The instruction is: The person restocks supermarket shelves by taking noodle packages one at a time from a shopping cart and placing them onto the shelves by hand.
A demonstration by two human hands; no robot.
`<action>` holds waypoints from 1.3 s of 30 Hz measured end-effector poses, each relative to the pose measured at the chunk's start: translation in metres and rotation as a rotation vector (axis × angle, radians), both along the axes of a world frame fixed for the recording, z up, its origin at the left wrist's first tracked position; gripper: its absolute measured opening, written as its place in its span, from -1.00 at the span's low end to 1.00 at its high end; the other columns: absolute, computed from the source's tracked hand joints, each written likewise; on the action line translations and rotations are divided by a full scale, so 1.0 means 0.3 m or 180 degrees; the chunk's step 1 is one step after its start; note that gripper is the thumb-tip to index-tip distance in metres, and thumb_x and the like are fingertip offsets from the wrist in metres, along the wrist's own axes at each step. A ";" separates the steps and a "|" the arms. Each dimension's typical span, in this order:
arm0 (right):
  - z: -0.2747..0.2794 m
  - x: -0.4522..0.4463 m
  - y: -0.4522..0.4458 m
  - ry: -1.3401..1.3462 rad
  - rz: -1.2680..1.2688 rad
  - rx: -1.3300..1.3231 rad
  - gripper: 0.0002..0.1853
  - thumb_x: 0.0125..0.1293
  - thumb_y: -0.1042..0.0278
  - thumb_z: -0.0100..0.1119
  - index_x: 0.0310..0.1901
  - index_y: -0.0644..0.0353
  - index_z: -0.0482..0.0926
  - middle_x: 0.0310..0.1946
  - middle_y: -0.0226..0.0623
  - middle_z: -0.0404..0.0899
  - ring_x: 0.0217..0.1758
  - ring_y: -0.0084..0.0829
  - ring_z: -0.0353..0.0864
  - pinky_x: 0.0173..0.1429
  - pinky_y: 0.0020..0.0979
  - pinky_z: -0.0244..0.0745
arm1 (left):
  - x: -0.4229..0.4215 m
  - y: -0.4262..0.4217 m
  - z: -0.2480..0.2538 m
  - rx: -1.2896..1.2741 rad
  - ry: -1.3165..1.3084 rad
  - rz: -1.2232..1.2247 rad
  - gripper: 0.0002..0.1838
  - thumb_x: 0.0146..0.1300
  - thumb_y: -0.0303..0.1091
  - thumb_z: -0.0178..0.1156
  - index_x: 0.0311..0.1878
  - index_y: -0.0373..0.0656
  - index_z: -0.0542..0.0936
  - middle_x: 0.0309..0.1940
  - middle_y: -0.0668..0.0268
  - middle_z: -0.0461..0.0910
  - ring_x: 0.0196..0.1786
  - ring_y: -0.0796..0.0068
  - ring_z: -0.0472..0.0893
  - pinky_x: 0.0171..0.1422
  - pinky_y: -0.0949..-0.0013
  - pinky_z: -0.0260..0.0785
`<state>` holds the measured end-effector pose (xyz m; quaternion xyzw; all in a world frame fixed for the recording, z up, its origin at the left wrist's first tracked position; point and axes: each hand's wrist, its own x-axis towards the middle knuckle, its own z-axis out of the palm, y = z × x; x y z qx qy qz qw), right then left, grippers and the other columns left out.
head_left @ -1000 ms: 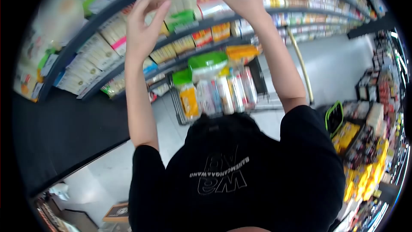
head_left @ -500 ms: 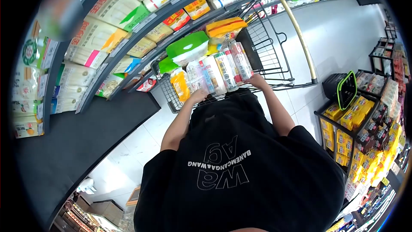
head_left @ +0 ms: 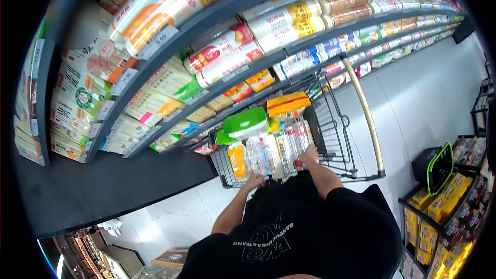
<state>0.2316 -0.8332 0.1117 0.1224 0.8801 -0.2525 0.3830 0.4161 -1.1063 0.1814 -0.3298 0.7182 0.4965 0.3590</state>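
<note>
From my remote post, I see wrapped packets [head_left: 274, 151] inside the cart [head_left: 321, 137], ten o'clock from my right hand [head_left: 310, 154], one o'clock from my left hand [head_left: 254, 180], both grips unreadable.

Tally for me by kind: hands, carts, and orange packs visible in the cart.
Hands: 2, the left hand and right hand
Cart: 1
Orange packs: 2 in view; any beneath are hidden
Total: 5
</note>
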 end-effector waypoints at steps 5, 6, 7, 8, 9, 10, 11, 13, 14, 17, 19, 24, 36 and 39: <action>-0.012 -0.027 0.096 0.0020 0.0231 -0.0732 0.06 -0.22 -0.09 0.50 0.27 0.43 0.26 0.17 0.04 0.46 0.21 -0.08 0.53 0.23 -0.18 0.50 | -0.029 0.081 0.067 0.0123 -0.0163 0.0247 -0.63 0.40 -0.13 0.14 0.04 -0.27 0.56 -0.20 0.18 0.69 -0.28 0.42 0.70 -0.23 0.43 0.56; -0.065 -0.036 0.111 -0.0113 0.0259 -0.1085 0.05 -0.23 -0.10 0.51 0.25 0.43 0.30 0.14 0.04 0.50 0.17 -0.08 0.57 0.21 -0.18 0.52 | -0.030 0.079 0.063 0.0202 -0.0180 0.0328 -0.61 0.39 -0.12 0.14 0.05 -0.26 0.55 -0.17 0.18 0.68 -0.25 0.41 0.69 -0.21 0.41 0.55; -0.134 -0.041 0.124 -0.0246 0.0279 -0.1432 0.04 -0.23 -0.11 0.51 0.24 0.44 0.34 0.10 0.04 0.54 0.12 -0.08 0.60 0.18 -0.19 0.54 | -0.034 0.078 0.058 0.0287 -0.0197 0.0397 -0.60 0.39 -0.10 0.14 0.07 -0.25 0.54 -0.14 0.18 0.67 -0.22 0.40 0.69 -0.19 0.40 0.55; -0.246 -0.034 0.113 -0.0628 0.0114 -0.2202 -0.07 -0.15 -0.07 0.50 0.19 0.45 0.43 0.00 0.03 0.61 0.01 -0.18 0.67 0.09 -0.25 0.59 | -0.043 0.079 0.057 0.0340 -0.0117 0.0457 -0.58 0.39 -0.08 0.13 0.10 -0.25 0.53 -0.08 0.15 0.66 -0.15 0.38 0.69 -0.09 0.39 0.55; -0.144 -0.036 0.138 -0.0960 -0.0123 -0.2482 -0.08 -0.13 -0.05 0.49 0.19 0.46 0.41 0.00 0.01 0.60 0.00 -0.20 0.67 0.07 -0.26 0.60 | -0.058 0.091 0.081 0.0395 -0.0109 0.0597 -0.57 0.39 -0.08 0.13 0.11 -0.25 0.52 -0.06 0.14 0.66 -0.12 0.37 0.69 -0.05 0.38 0.55; 0.033 -0.037 0.184 -0.1266 -0.0357 -0.2767 -0.09 -0.10 -0.03 0.49 0.20 0.47 0.40 0.00 0.00 0.60 -0.02 -0.22 0.67 0.04 -0.28 0.61 | -0.085 0.109 0.122 0.0451 -0.0076 0.0725 -0.56 0.39 -0.07 0.12 0.12 -0.25 0.52 -0.04 0.14 0.65 -0.10 0.36 0.69 -0.02 0.37 0.55; 0.166 -0.052 0.209 -0.1568 -0.0584 -0.3051 -0.10 -0.08 -0.01 0.48 0.21 0.48 0.38 0.00 -0.02 0.59 -0.04 -0.24 0.67 0.01 -0.29 0.62 | -0.114 0.119 0.152 0.0512 -0.0037 0.0851 -0.55 0.39 -0.07 0.12 0.13 -0.25 0.51 -0.02 0.13 0.65 -0.07 0.34 0.69 0.02 0.36 0.55; 0.193 -0.030 0.228 -0.1653 -0.0379 -0.2969 -0.10 -0.05 0.03 0.47 0.23 0.48 0.34 0.00 -0.04 0.59 -0.06 -0.26 0.67 -0.05 -0.31 0.63 | -0.157 0.142 0.189 0.0872 0.0145 0.0874 -0.47 0.40 0.00 0.08 0.23 -0.24 0.45 0.09 0.11 0.60 0.05 0.30 0.65 0.17 0.30 0.51; 0.176 -0.003 0.223 -0.1514 -0.0205 -0.3176 -0.08 -0.06 0.02 0.48 0.26 0.44 0.31 -0.01 -0.06 0.58 -0.08 -0.25 0.67 -0.12 -0.29 0.64 | -0.187 0.164 0.223 0.1117 0.0098 0.0986 -0.44 0.40 0.02 0.09 0.26 -0.23 0.41 0.11 0.09 0.57 0.10 0.28 0.62 0.22 0.28 0.47; 0.431 0.018 0.251 -0.0954 0.1265 -0.2595 -0.04 -0.04 -0.21 0.38 0.25 0.43 0.38 0.08 -0.01 0.57 0.04 -0.23 0.63 0.11 -0.36 0.52 | -0.254 0.261 0.330 0.1782 0.0228 0.1493 -0.39 0.37 0.05 0.12 0.29 -0.21 0.34 0.16 0.06 0.51 0.22 0.22 0.53 0.33 0.20 0.38; 0.663 0.044 0.242 -0.0958 0.1822 -0.2543 -0.04 0.01 -0.25 0.37 0.29 0.37 0.36 0.08 -0.06 0.57 0.10 -0.28 0.56 0.19 -0.42 0.42 | -0.270 0.299 0.353 0.2258 0.0672 0.1954 -0.37 0.35 0.06 0.15 0.29 -0.21 0.32 0.16 0.06 0.49 0.25 0.18 0.50 0.37 0.13 0.34; 0.835 0.203 0.208 -0.0711 0.1396 -0.3387 -0.08 0.14 -0.18 0.36 0.33 0.40 0.28 0.11 -0.06 0.55 0.14 -0.36 0.53 0.22 -0.46 0.38 | -0.262 0.412 0.566 0.2560 0.1846 0.3347 -0.37 0.28 0.12 0.20 0.20 -0.16 0.37 0.00 0.09 0.53 0.08 0.13 0.53 0.27 0.05 0.38; 1.066 0.516 0.343 -0.1820 -0.1154 -0.5062 -0.31 0.40 -0.20 -0.27 0.13 0.36 0.46 -0.31 0.03 0.66 -0.53 -0.34 0.60 -0.50 -0.52 0.47 | -0.133 0.528 0.967 0.3463 0.2565 0.3441 -0.23 0.30 0.39 -0.04 0.23 -0.15 0.39 0.07 0.05 0.51 0.13 0.12 0.52 0.29 0.08 0.36; 1.148 0.553 0.376 -0.1045 -0.0892 -0.4916 -0.28 0.38 -0.21 -0.31 0.09 0.41 0.46 -0.38 0.10 0.62 -0.67 -0.37 0.45 -0.65 -0.50 0.33 | -0.054 0.559 1.049 0.3801 0.2610 0.3105 -0.17 0.31 0.41 -0.11 0.30 -0.19 0.34 0.14 0.09 0.49 0.26 0.13 0.46 0.38 0.02 0.27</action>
